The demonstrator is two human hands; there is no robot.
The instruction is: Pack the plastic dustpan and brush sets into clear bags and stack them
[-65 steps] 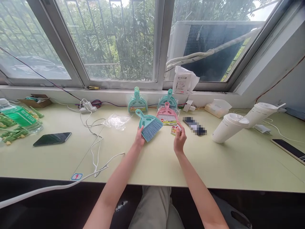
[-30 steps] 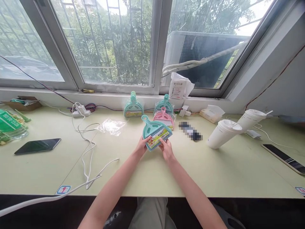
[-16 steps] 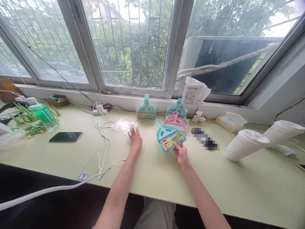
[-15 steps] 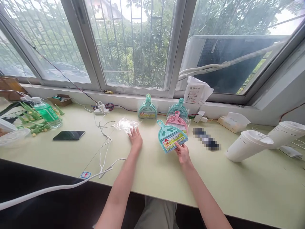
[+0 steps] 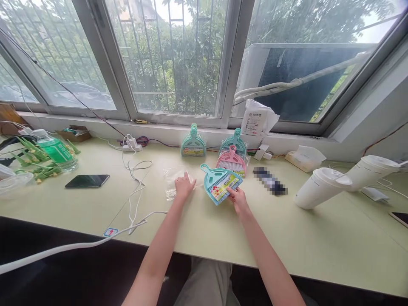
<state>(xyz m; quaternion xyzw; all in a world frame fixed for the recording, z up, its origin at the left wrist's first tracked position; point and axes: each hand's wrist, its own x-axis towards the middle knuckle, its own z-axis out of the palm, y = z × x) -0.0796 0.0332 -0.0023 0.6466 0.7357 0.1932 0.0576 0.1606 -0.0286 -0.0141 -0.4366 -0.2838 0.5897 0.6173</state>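
Observation:
My right hand (image 5: 239, 199) grips a teal mini dustpan and brush set (image 5: 219, 185) at its lower right edge, tilted above the table with its handle pointing up and left. A yellow label and blue bristles show on its front. Against a clear plastic bag (image 5: 170, 178) lying flat on the table, my left hand (image 5: 185, 185) presses down, thumb out to the side; some of its fingers are partly hidden. Just behind the held set stands a pink dustpan set (image 5: 232, 159), with wrapped teal sets (image 5: 236, 140) behind it. Another row of teal dustpan sets (image 5: 193, 142) stands by the sill.
White cables (image 5: 135, 187) and a black phone (image 5: 87, 181) lie on the left, near a green-labelled bottle (image 5: 55, 151). On the right are white lidded cups (image 5: 320, 187), a tissue pack (image 5: 306, 158) and a blurred dark object (image 5: 270, 180). The table's front edge runs beneath my forearms.
My left hand has moved right and nearer to me, and the plastic bag has shifted with it. The teal dustpan set stays in my right hand, slightly turned. The view has shifted a little.

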